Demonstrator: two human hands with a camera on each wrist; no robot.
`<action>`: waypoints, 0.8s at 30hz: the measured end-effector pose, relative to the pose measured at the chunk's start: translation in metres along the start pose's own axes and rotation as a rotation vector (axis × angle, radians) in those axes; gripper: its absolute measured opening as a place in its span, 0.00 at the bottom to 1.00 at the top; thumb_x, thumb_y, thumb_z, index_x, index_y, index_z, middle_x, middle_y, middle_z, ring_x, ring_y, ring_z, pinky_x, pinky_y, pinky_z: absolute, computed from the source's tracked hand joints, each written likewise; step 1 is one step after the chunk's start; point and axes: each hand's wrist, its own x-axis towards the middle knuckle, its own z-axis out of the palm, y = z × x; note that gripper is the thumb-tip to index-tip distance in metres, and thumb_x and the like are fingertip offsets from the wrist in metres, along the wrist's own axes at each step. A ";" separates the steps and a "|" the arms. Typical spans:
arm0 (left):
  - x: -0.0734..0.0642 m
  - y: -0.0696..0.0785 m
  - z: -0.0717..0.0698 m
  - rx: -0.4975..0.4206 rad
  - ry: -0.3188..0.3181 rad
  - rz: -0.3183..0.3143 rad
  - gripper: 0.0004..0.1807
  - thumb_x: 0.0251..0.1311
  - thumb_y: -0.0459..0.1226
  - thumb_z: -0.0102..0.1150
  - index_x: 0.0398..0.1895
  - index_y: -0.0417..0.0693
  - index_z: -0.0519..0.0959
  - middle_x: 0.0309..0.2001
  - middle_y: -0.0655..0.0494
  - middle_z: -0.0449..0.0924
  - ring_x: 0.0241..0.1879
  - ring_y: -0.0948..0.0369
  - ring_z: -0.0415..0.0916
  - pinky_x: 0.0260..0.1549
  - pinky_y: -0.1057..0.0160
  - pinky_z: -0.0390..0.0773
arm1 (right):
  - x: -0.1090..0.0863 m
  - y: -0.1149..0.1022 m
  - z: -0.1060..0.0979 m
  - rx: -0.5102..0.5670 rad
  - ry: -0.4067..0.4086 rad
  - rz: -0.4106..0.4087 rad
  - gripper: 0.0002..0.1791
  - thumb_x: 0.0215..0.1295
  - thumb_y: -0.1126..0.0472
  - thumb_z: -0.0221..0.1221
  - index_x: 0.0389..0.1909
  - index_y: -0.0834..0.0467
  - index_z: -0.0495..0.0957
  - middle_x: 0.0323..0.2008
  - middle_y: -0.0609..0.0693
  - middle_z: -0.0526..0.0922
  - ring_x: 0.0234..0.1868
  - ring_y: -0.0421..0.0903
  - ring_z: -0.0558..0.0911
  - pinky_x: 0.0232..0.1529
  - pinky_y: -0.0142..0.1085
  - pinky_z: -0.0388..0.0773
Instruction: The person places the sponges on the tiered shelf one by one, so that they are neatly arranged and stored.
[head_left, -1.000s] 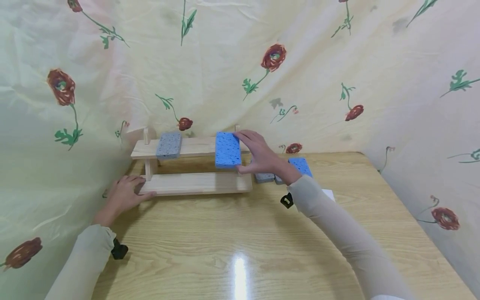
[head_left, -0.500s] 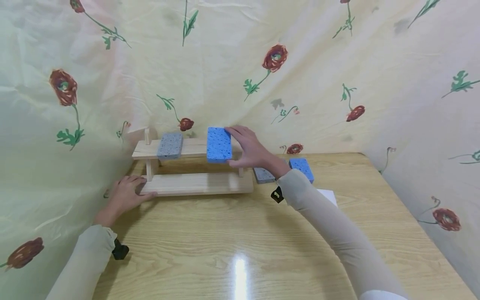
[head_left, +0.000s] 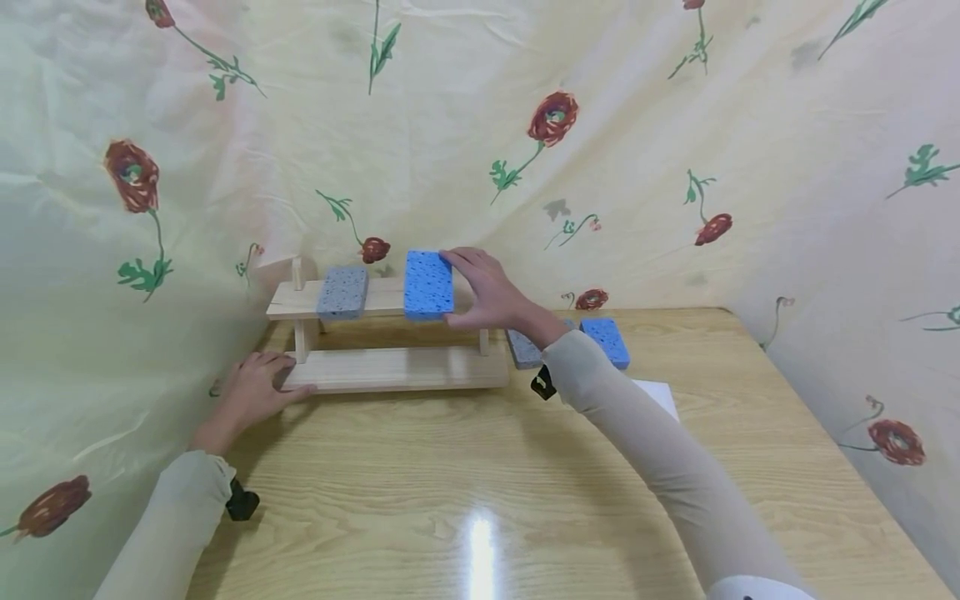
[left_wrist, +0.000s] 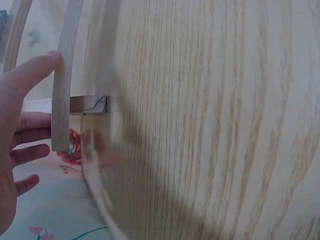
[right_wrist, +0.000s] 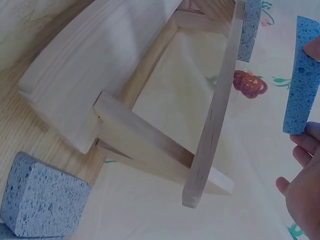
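Note:
A two-tier wooden shelf (head_left: 405, 368) stands at the back left of the table. My left hand (head_left: 258, 387) grips the left end of its lower board; in the left wrist view the thumb and fingers (left_wrist: 31, 154) lie on opposite sides of the board. My right hand (head_left: 487, 292) holds a blue sponge (head_left: 429, 285) by its right edge, between thumb and fingers. The right wrist view shows this blue sponge (right_wrist: 301, 75) apart from the upper board (right_wrist: 215, 120), above it. A grey sponge (head_left: 343, 293) lies on the upper board, left of the held one.
Right of the shelf, on the table (head_left: 390, 475), lie a grey sponge (head_left: 524, 350) and another blue sponge (head_left: 606, 342), partly behind my right arm. A white flat item (head_left: 660, 398) shows beside the sleeve. Floral cloth (head_left: 450, 150) hangs behind and at both sides.
My right hand has carried the blue sponge left and slightly up, from the upper board's right end toward the grey sponge. My left hand keeps its place on the shelf.

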 end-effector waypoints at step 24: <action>-0.002 0.000 0.002 -0.048 0.002 -0.025 0.47 0.60 0.66 0.61 0.64 0.34 0.75 0.67 0.30 0.71 0.67 0.32 0.64 0.66 0.30 0.60 | 0.024 -0.003 0.025 0.004 -0.057 0.099 0.57 0.50 0.43 0.69 0.80 0.56 0.56 0.75 0.55 0.64 0.77 0.54 0.60 0.76 0.55 0.57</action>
